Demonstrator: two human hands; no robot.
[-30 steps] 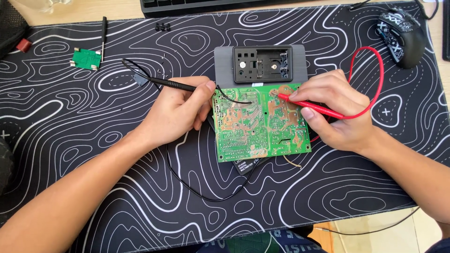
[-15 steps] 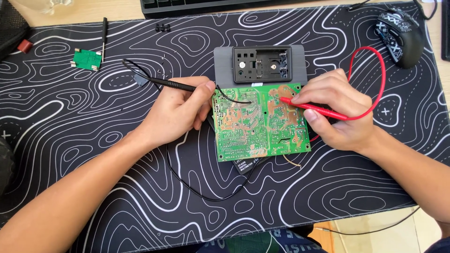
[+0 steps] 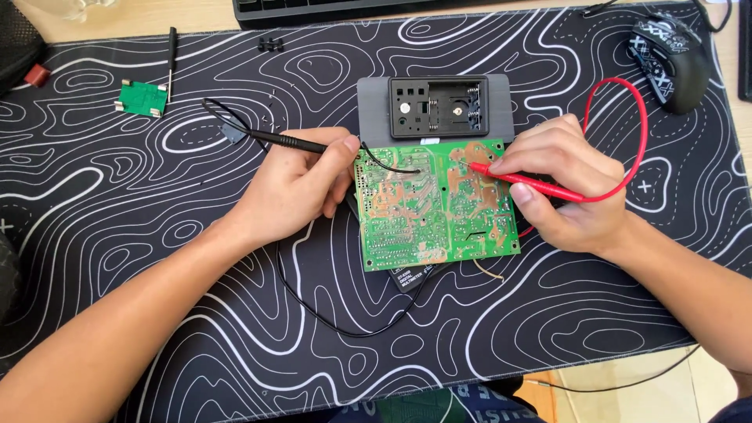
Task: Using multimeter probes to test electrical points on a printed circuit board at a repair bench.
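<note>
A green circuit board [image 3: 435, 205] lies solder side up in the middle of the black patterned desk mat [image 3: 157, 258]. My left hand [image 3: 301, 184] grips a black test probe [image 3: 286, 141], with a thin black tip or wire curving onto the board's upper left. My right hand [image 3: 568, 184] holds a red test probe [image 3: 533, 184] like a pen, its tip touching the board's upper right. A red lead [image 3: 638, 133] loops behind that hand. A black lead [image 3: 337, 321] curves below the board.
A grey-framed black plastic housing [image 3: 437, 106] sits just behind the board. A small green board [image 3: 142, 98] and a black tool [image 3: 171, 51] lie at far left. A computer mouse [image 3: 674, 55] rests at top right, a keyboard edge [image 3: 329, 8] along the top.
Both hands and probes stay almost still on the board; the red probe tip has shifted only slightly.
</note>
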